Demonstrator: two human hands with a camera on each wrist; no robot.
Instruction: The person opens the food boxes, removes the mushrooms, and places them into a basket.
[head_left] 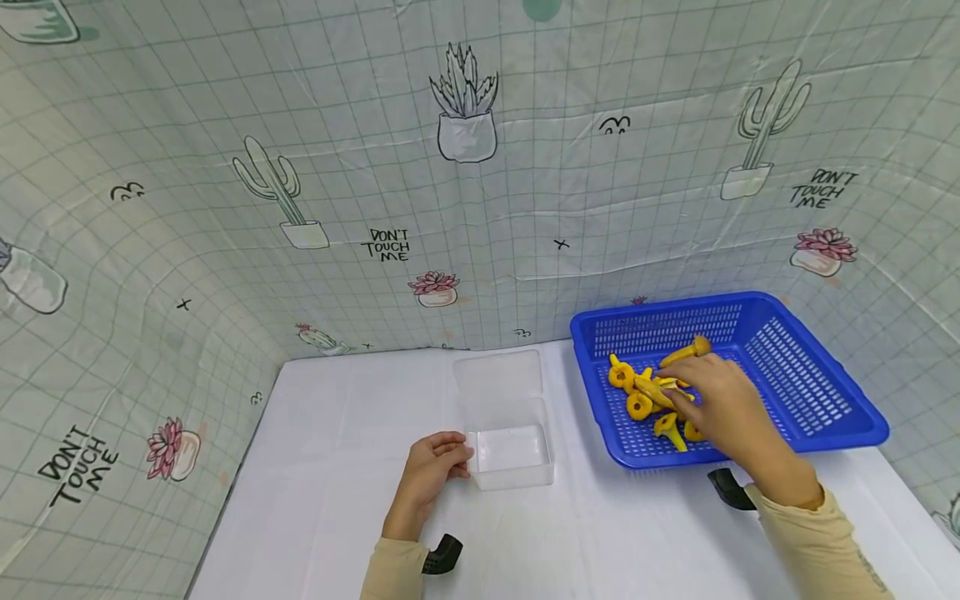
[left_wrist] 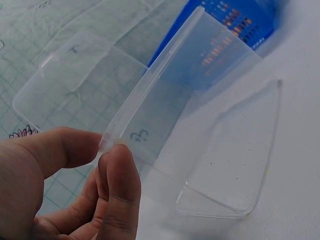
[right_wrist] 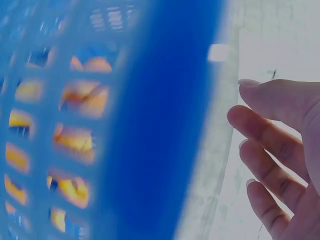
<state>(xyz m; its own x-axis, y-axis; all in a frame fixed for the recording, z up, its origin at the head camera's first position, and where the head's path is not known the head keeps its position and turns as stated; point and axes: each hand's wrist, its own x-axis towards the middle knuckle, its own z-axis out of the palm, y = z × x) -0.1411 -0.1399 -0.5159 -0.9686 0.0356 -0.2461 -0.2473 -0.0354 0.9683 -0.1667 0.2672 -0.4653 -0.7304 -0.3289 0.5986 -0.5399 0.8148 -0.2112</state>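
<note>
My left hand pinches the left rim of a clear plastic box between thumb and fingers. In the left wrist view, the box is bare inside and its hinged lid stands folded back. My right hand reaches over the near wall of a blue basket, thumb and fingers spread about the yellow mushrooms. They look like chanterelles, with trumpet-shaped caps. In the right wrist view, the fingers are apart with nothing seen between them.
A white cloth covers the table. Behind and beside it hangs a grid-patterned curtain with cactus drawings. The basket stands to the right of the box, close to the curtain. One mushroom lies farther back in the basket.
</note>
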